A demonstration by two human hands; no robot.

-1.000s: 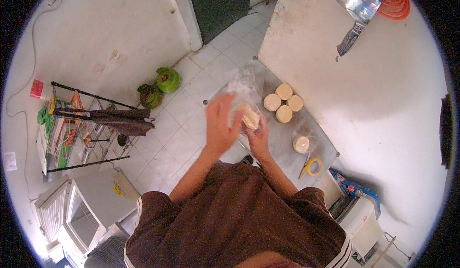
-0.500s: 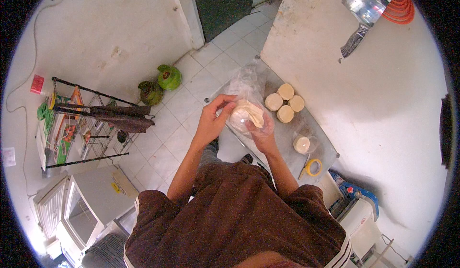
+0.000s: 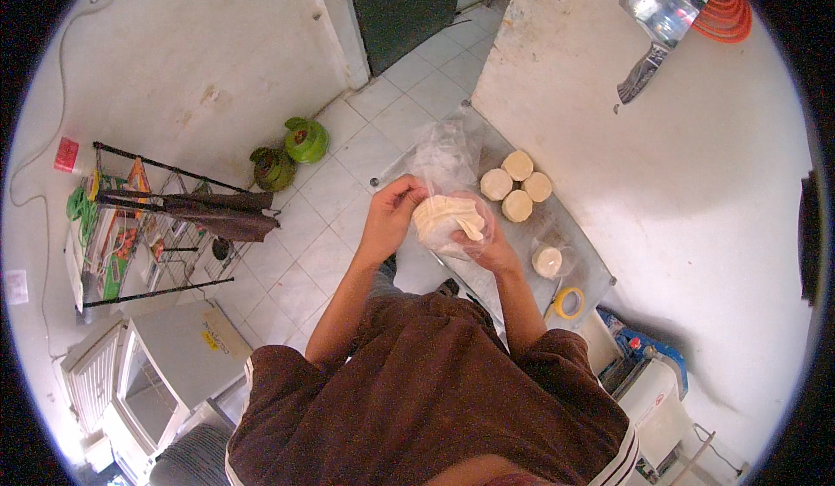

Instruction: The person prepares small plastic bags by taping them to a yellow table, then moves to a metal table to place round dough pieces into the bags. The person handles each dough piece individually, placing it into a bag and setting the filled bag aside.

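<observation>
A stack of thin, pale, dough-like rounds (image 3: 445, 216) is held over the near left edge of the metal table (image 3: 570, 225), its layers slightly fanned. Clear plastic (image 3: 426, 241) surrounds it, seemingly a bag. My right hand (image 3: 494, 247) grips the stack from the right, with plastic over its fingers. On the other side, my left hand (image 3: 391, 216) pinches the plastic at its upper left, thumb and fingertips together. More clear plastic bags (image 3: 445, 149) lie crumpled on the table just beyond my hands.
Several pale round stacks (image 3: 517, 186) stand together at the table's far right. Nearer sit a wrapped stack (image 3: 548, 262) and a yellow tape roll (image 3: 570, 303). A cleaver (image 3: 652, 34) hangs on the right wall. Green gas cylinders (image 3: 306, 141) and a wire rack (image 3: 174, 225) stand left.
My right hand has turned and shifted slightly right, so the layered rounds show more openly. My left hand remains at the plastic, having moved only a little.
</observation>
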